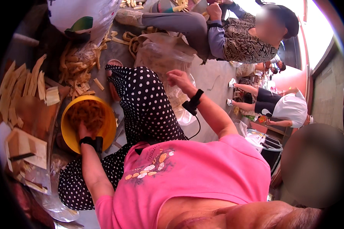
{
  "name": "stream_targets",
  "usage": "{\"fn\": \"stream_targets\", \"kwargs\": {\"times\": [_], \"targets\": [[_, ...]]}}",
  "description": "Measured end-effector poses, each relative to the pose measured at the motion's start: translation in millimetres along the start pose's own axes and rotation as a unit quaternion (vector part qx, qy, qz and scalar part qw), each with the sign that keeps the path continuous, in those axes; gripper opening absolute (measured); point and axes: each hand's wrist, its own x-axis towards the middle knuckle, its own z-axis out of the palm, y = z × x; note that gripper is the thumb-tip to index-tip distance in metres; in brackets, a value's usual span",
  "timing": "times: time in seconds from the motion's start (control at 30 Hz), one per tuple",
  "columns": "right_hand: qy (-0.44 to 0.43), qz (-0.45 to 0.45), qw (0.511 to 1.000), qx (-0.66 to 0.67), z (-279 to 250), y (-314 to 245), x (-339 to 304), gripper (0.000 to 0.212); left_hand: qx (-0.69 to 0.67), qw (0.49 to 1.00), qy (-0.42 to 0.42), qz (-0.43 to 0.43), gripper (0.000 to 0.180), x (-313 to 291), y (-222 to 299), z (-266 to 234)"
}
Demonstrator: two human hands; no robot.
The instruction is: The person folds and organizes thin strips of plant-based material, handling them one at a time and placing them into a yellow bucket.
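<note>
My left hand point(85, 130) reaches down into a round yellow bucket point(67, 128) at the left. Brownish, curled strips point(88, 113) lie inside it, and my fingers are hidden down among them. Above my knee, to the right of the polka-dot trousers point(145, 103), my right hand point(179, 81) hangs raised with its fingers curled in. Nothing shows in it. Each wrist wears a black band, and a cable runs from the right one.
Long pale strips point(25, 86) lie on a board at the far left, near a wooden box-like piece point(26, 149). Loose strips point(80, 74) and a clear plastic bag point(162, 51) cover the floor ahead. A white sack point(84, 17) stands beyond. Another person point(244, 40) sits opposite; others are at the right.
</note>
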Motion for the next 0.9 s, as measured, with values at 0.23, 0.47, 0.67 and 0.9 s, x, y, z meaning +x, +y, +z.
{"fn": "stream_targets", "kwargs": {"times": [0.23,0.47,0.67,0.9], "targets": [[-0.037,-0.026,0.998,0.041,37,11,45,0.021,0.125,0.987,-0.061,0.082,0.054,-14,-5,47],[-0.123,-0.150,0.981,0.001,96,-9,142,0.032,0.164,0.978,-0.044,0.120,0.067,-110,-23,102],[-0.107,-0.147,0.983,-0.016,137,55,232,0.036,0.086,0.940,-0.204,0.258,0.061,-321,-57,180],[-0.089,-0.212,0.863,-0.450,141,120,326,0.038,0.085,0.897,-0.142,0.410,0.051,-356,-42,151]]}}
